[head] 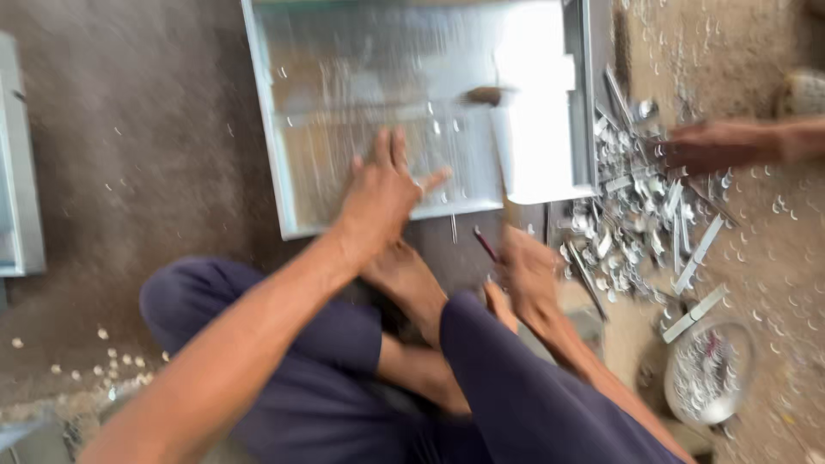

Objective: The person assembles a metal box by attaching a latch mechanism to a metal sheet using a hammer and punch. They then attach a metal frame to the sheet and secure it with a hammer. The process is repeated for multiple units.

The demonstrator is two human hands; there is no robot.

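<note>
I sit cross-legged on the floor in dark blue trousers. My left hand lies flat with spread fingers on the near edge of a shiny sheet-metal tray. My right hand is closed around the pale handle of a hammer, whose dark head rests over the tray's right part. A thin dark red tool sticks out beside that hand; the view is blurred, so I cannot tell whether the hand holds it too.
A heap of small metal parts and strips lies right of the tray, and another person's hand reaches into it. A metal bowl of small pieces stands at the lower right. Another metal panel lies at the left edge.
</note>
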